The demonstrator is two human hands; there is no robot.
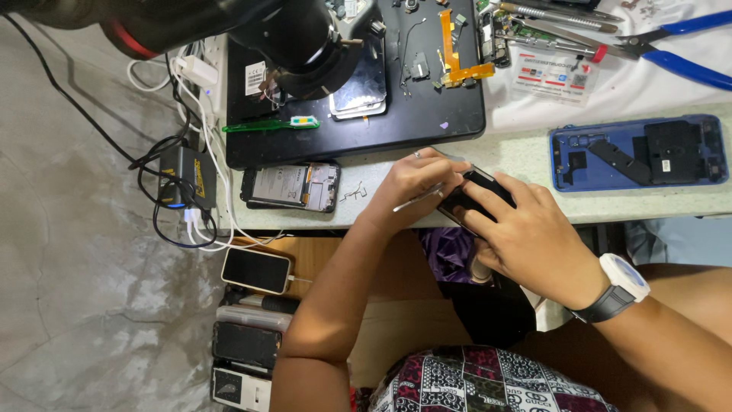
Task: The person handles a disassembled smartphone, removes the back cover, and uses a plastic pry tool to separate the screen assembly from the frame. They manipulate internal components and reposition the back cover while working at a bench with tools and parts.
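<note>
Head view, the only one. The person holds a dark phone (479, 200) at the front edge of the counter (526, 156), over the lap, likely so both forearms can brace and the part sits close under the eyes.

Right hand (534, 236), wearing a white-and-black watch (621, 286), wraps the phone from the near side; fingers clenched on its body, steadying it.

Left hand (415, 183), ring on one finger, pinches thin metal tweezers (415, 200); fingers closed on them, the far end toward the phone's edge. Whether the tip touches cannot be told.

Layout reads as reach-sorted:
- black work mat (358, 130) further back, carrying small parts, a stack of screens (358, 95), an orange flex cable (455, 53) and a green pry tool (267, 123)
- microscope head (297, 38) hangs over the mat
- one opened phone (291, 187) with battery exposed, just left of the left hand
- one blue back shell (637, 152), inside up, to the right, well apart from the hands
- blue-handled pliers (679, 49) and a couple of metal tools at the far right, on a white cloth
- black charger box (187, 179) with a cable tangle off the counter's left end

Below the counter: one white phone (255, 269) on a cable, plus about three more handsets stacked under it.

Count: 2 hands, 1 held phone, 1 tweezers, 1 opened phone, 1 blue shell, 1 pliers.
</note>
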